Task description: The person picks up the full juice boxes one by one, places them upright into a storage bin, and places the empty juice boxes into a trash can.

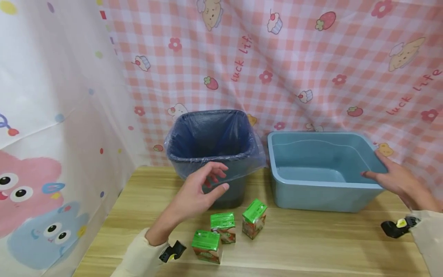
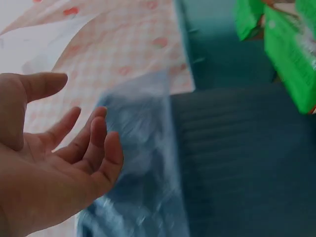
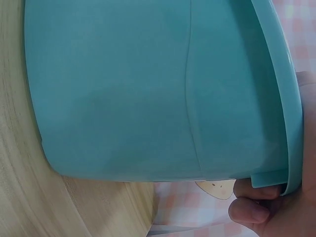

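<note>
My left hand [image 1: 195,194] hovers in front of a dark bin [image 1: 228,192], fingers loosely bent and holding nothing. A clear plastic bag [image 1: 257,154] lines the bin and hangs over its rim. In the left wrist view the hand [image 2: 59,153] appears beside the bag's loose edge [image 2: 140,148]. At the right, my right hand [image 1: 403,179] grips the right rim of a blue plastic tub [image 1: 322,198]. The right wrist view shows fingers [image 3: 249,210] curled under the tub's rim [image 3: 281,74]. Inside the tub, the visible floor is bare.
Three small green-topped cartons stand on the wooden table [image 1: 294,242]: a front one [image 1: 206,246], a middle one [image 1: 223,227] and a right one [image 1: 254,218]. A pink checked cloth [image 1: 221,69] hangs behind, and a white printed cloth [image 1: 62,115] at left.
</note>
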A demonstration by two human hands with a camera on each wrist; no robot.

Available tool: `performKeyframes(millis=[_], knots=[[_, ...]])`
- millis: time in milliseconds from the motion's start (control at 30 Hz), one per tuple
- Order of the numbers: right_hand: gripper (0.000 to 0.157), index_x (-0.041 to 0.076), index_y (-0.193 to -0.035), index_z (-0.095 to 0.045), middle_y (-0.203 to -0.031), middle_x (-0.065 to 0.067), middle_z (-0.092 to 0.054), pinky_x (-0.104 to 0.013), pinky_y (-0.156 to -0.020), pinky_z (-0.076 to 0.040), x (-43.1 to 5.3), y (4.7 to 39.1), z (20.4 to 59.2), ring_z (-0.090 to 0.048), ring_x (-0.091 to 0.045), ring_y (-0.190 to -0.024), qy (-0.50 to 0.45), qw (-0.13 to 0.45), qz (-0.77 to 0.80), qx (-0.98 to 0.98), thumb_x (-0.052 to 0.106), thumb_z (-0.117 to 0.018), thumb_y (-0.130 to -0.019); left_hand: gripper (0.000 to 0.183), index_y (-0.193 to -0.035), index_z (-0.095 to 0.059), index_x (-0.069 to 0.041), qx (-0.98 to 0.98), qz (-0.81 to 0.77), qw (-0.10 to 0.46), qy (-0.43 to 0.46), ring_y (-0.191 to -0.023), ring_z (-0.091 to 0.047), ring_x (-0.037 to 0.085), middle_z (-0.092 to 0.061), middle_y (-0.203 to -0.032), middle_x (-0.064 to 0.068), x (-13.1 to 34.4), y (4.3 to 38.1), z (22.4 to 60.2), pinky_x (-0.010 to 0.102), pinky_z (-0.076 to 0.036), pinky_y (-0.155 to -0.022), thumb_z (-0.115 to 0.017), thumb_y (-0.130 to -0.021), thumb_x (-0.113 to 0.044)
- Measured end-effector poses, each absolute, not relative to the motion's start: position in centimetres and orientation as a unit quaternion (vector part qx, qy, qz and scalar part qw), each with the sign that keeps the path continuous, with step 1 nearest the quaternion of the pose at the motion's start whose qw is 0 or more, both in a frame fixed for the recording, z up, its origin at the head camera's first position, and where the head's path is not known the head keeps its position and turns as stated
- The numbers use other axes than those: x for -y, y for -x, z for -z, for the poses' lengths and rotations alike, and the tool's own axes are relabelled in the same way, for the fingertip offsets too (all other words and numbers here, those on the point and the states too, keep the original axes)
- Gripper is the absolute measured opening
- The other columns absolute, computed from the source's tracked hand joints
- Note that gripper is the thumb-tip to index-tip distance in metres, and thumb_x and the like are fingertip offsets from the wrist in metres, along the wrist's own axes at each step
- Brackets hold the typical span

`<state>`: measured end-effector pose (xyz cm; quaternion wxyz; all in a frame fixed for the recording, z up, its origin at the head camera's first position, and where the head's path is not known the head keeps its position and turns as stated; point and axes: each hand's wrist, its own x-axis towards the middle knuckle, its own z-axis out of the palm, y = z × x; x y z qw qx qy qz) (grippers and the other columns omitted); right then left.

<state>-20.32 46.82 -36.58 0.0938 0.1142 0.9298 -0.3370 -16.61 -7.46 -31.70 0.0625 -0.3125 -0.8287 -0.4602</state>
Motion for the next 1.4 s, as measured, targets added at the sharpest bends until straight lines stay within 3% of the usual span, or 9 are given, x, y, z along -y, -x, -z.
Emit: performKeyframes(millis=[233,633,800,900,1167,1400], knots=[[0.109,0.016,-0.151,0.024,-0.147,-0.047,0.009,-0.080,-0.089,-0.030,-46.7,20.1,36.6,-0.019,-0.072,-0.123,-0.104,0.096,0.318,-0.938,0.065,-0.053,-0.092,0.043,-0.131,-0.055,-0.020,0.838,0.393,-0.019,0.378,-0.103,-0.056,0.011,-0.062,-0.117,-0.005,5.0,17.1,32.9,0.034,-0.049,-0.086,-0.071,-0.092,-0.022],[0.110,0.015,-0.152,0.023,-0.149,-0.045,0.009,-0.081,-0.092,-0.027,-46.6,20.2,36.5,-0.016,-0.071,-0.126,-0.110,0.092,0.307,-0.941,0.066,-0.053,-0.091,0.069,-0.148,-0.041,-0.016,0.854,0.255,-0.129,0.435,-0.130,-0.048,0.018,-0.054,-0.138,0.005,1.4,19.1,35.1,0.034,-0.040,-0.108,-0.075,-0.089,-0.029],[0.107,0.016,-0.152,0.023,-0.150,-0.043,0.012,-0.081,-0.092,-0.024,-46.6,20.2,36.2,-0.011,-0.071,-0.128,-0.092,0.103,0.310,-0.941,0.064,-0.052,-0.093,0.076,-0.152,-0.035,-0.022,0.859,0.217,-0.176,0.429,-0.141,-0.036,0.020,-0.043,-0.150,0.004,0.2,19.4,36.4,0.037,-0.037,-0.111,-0.075,-0.088,-0.027],[0.106,0.017,-0.152,0.024,-0.150,-0.044,0.012,-0.081,-0.092,-0.023,-46.7,20.1,36.0,-0.011,-0.071,-0.128,-0.087,0.108,0.313,-0.939,0.063,-0.052,-0.093,0.082,-0.154,-0.032,-0.026,0.868,0.187,-0.189,0.420,-0.146,-0.029,0.023,-0.036,-0.156,0.003,-0.2,19.5,37.0,0.040,-0.035,-0.113,-0.078,-0.086,-0.030],[0.107,0.019,-0.152,0.023,-0.150,-0.045,0.010,-0.082,-0.092,-0.024,-46.9,20.2,35.9,-0.012,-0.072,-0.128,-0.093,0.108,0.313,-0.939,0.063,-0.054,-0.092,0.098,-0.156,-0.028,-0.026,0.881,0.124,-0.199,0.411,-0.147,-0.026,0.027,-0.032,-0.159,0.002,-1.2,20.0,37.5,0.043,-0.032,-0.115,-0.086,-0.077,-0.033],[0.109,0.020,-0.152,0.024,-0.149,-0.046,0.010,-0.082,-0.091,-0.024,-47.2,20.2,36.1,-0.011,-0.072,-0.127,-0.094,0.112,0.315,-0.938,0.066,-0.054,-0.090,0.099,-0.156,-0.027,-0.027,0.884,0.071,-0.219,0.407,-0.149,-0.023,0.028,-0.032,-0.159,0.001,-2.1,20.1,37.6,0.043,-0.027,-0.118,-0.087,-0.077,-0.030]])
